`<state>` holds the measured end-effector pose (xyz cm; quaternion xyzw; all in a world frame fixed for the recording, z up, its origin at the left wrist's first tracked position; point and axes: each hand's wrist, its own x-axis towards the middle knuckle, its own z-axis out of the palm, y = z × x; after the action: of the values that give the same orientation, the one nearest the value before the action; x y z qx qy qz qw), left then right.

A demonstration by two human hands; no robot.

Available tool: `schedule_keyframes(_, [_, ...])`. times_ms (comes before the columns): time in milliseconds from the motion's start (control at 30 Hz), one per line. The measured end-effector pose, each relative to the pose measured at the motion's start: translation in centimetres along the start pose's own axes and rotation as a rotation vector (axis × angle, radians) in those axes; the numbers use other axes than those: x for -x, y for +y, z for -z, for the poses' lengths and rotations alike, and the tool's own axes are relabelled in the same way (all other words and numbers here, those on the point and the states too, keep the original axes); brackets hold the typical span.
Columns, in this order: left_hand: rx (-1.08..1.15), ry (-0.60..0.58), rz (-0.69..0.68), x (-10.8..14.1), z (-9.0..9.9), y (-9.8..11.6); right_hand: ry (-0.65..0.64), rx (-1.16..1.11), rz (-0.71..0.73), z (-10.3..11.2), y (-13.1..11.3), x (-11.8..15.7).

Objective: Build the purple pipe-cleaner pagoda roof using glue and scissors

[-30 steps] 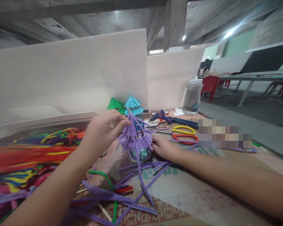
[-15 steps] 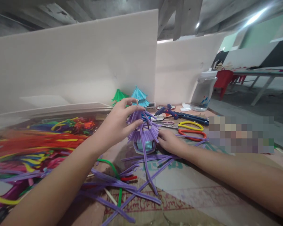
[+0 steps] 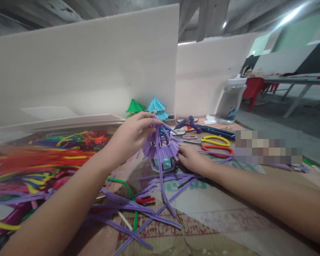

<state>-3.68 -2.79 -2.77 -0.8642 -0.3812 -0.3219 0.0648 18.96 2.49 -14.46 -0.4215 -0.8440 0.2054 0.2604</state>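
Note:
A purple pipe-cleaner pagoda stands upright on the cardboard, with a fringed lower roof and a pale blue base. My left hand is at its top, thumb and fingers closed on a long purple strip that hangs down over the front. At the pagoda's right side is my right hand, its curled fingers touching the lower roof edge; what they hold, if anything, is hidden. Loose purple strips lie in front, along with a green one.
Behind stand a green roofed model and a light blue one. At the right are a glue gun, yellow- and red-handled scissors and a clear bottle. Colourful pipe cleaners fill the left.
My left thumb has moved up and back toward the fingers at the pagoda's top. The hanging purple strip has shifted slightly left. My right hand has barely moved.

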Motion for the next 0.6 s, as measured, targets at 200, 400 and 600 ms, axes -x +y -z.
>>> schedule_keyframes(200, [0.021, -0.048, -0.027, 0.0, 0.1, 0.2, -0.003, -0.045, -0.003, 0.1, 0.2, 0.0])
schedule_keyframes(400, [0.01, -0.053, -0.018, -0.1, 0.1, 0.3, -0.007, -0.036, -0.004, 0.0, 0.0, -0.1])
schedule_keyframes(600, [-0.005, -0.058, 0.004, 0.0, 0.1, 0.4, -0.069, 0.003, -0.054, 1.8, -0.5, -0.2])
